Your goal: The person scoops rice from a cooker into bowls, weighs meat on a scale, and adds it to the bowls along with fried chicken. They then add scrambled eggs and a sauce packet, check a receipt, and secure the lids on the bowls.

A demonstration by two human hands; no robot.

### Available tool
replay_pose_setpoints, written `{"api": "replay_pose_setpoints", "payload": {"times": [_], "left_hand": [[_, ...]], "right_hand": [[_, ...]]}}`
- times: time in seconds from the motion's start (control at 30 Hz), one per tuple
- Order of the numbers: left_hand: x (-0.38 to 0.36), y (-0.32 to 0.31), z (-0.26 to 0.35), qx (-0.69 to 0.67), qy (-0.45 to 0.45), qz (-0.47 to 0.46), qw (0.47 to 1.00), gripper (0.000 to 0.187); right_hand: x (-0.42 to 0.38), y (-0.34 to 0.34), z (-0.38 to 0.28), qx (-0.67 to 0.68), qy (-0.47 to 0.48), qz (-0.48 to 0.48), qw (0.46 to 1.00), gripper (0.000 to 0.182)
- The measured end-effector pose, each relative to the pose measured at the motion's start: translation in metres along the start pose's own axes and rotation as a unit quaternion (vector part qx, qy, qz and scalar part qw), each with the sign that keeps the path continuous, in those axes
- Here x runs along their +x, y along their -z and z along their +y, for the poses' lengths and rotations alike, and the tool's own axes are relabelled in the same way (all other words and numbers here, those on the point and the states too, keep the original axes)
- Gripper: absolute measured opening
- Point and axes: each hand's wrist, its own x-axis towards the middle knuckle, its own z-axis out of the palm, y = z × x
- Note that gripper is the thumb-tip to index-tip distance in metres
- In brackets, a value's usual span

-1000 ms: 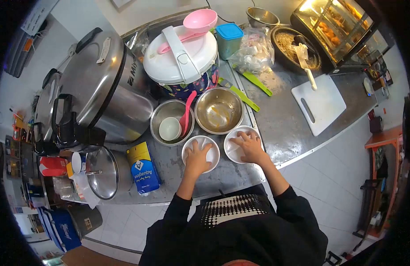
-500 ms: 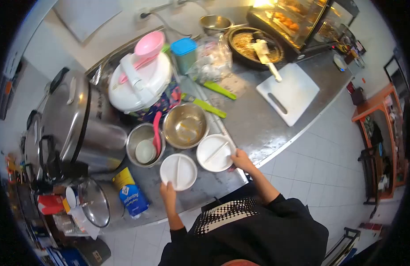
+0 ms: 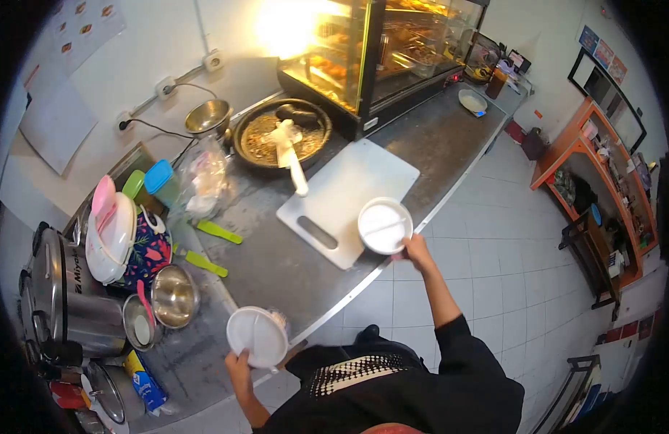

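My left hand (image 3: 238, 364) grips the near edge of a white divided plate (image 3: 256, 336), held just above the steel counter's front edge (image 3: 327, 312). My right hand (image 3: 417, 251) holds a second white divided plate (image 3: 383, 226) by its rim, out over the right end of a white cutting board (image 3: 349, 195). Both arms wear black sleeves.
A dark pan with a white spatula (image 3: 282, 133) sits behind the board, beside a lit glass food display case (image 3: 370, 50). At the left stand a white rice cooker (image 3: 117, 231), steel bowls (image 3: 174, 294), a large steel pot (image 3: 63, 304) and green utensils (image 3: 205, 263). White tiled floor lies to the right.
Both plates have left the counter by the steel bowls. My right hand carried its plate right over the cutting board, my left lifted its plate toward me, and my view swung right.
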Motion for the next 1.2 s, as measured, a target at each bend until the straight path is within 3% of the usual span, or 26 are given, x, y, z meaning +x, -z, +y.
{"api": "replay_pose_setpoints", "payload": {"times": [0.1,0.13,0.17,0.2,0.27,0.3,0.33,0.37,0.4,0.5,0.57,0.63,0.7,0.73,0.77,0.8,0.83,0.87,0.9,0.93,1.0,1.1,1.2], "left_hand": [[-0.007,-0.092,0.034,0.020,-0.025,-0.050,0.998,0.020],[0.028,-0.104,-0.005,0.104,-0.126,-0.081,0.983,0.020],[0.009,-0.146,0.036,0.061,-0.085,-0.081,0.991,0.020],[0.024,-0.174,0.037,0.106,-0.166,-0.103,0.975,0.023],[0.029,-0.239,0.060,0.024,-0.115,-0.168,0.979,0.025],[0.070,-0.269,0.027,0.024,-0.168,-0.200,0.965,0.029],[0.063,-0.305,0.060,-0.035,-0.037,-0.247,0.968,0.037],[0.083,-0.344,0.063,-0.058,-0.111,-0.306,0.944,0.045],[0.076,-0.381,0.098,-0.076,-0.083,-0.314,0.943,0.051],[0.117,-0.491,0.123,-0.060,-0.139,-0.294,0.944,0.055],[0.161,-0.577,0.114,-0.059,-0.156,-0.259,0.951,0.053],[0.175,-0.625,0.120,-0.039,-0.152,-0.247,0.956,0.056],[0.182,-0.635,0.147,-0.009,-0.131,-0.247,0.960,0.059],[0.189,-0.626,0.161,-0.096,-0.144,-0.261,0.950,0.046],[0.206,-0.601,0.177,-0.073,-0.229,-0.228,0.943,0.028],[0.237,-0.577,0.184,-0.076,-0.528,-0.004,0.846,0.019],[0.249,-0.537,0.210,-0.014,-0.540,0.108,0.834,0.016],[0.258,-0.503,0.227,-0.016,-0.348,0.143,0.926,0.017],[0.291,-0.482,0.228,-0.005,-0.399,0.273,0.875,0.016],[0.302,-0.458,0.244,0.232,-0.461,0.426,0.743,0.016],[0.348,-0.431,0.225,0.407,-0.352,0.388,0.748,0.019],[0.331,-0.423,0.236,0.339,-0.396,0.324,0.790,0.010],[0.241,-0.453,0.255,0.230,-0.421,0.313,0.820,0.007]], "right_hand": [[0.087,0.055,-0.005,0.104,0.008,0.081,0.991,0.033],[0.111,0.067,-0.012,0.151,0.019,0.102,0.983,0.034],[0.132,0.076,-0.025,0.171,0.015,0.117,0.978,0.036],[0.157,0.087,-0.032,0.184,0.018,0.101,0.978,0.036],[0.203,0.105,-0.049,0.228,0.015,0.129,0.965,0.038],[0.229,0.112,-0.051,0.279,0.054,0.136,0.949,0.045],[0.253,0.122,-0.056,0.308,0.026,0.123,0.943,0.053],[0.267,0.129,-0.064,0.276,0.024,0.093,0.956,0.057],[0.278,0.134,-0.071,0.242,0.022,0.062,0.968,0.061],[0.314,0.149,-0.076,0.189,-0.002,0.054,0.980,0.078],[0.327,0.157,-0.089,0.145,0.002,0.060,0.988,0.077],[0.334,0.172,-0.103,0.141,-0.004,0.042,0.989,0.070],[0.334,0.183,-0.121,0.160,0.034,0.076,0.984,0.052],[0.327,0.190,-0.133,0.129,0.051,0.098,0.985,0.044],[0.328,0.204,-0.129,0.114,0.101,0.087,0.984,0.037],[0.325,0.218,-0.119,0.069,0.154,0.092,0.981,0.032],[0.324,0.232,-0.106,0.027,0.207,0.099,0.973,0.027],[0.315,0.240,-0.095,0.027,0.196,0.117,0.973,0.021],[0.298,0.235,-0.090,0.029,0.182,0.135,0.974,0.016],[0.286,0.225,-0.088,0.048,0.151,0.118,0.980,0.014],[0.259,0.197,-0.086,0.086,0.086,0.081,0.989,0.012],[0.235,0.134,-0.112,0.107,0.077,-0.080,0.988,0.014],[0.226,0.068,-0.143,0.135,0.067,-0.243,0.958,0.021]]}}
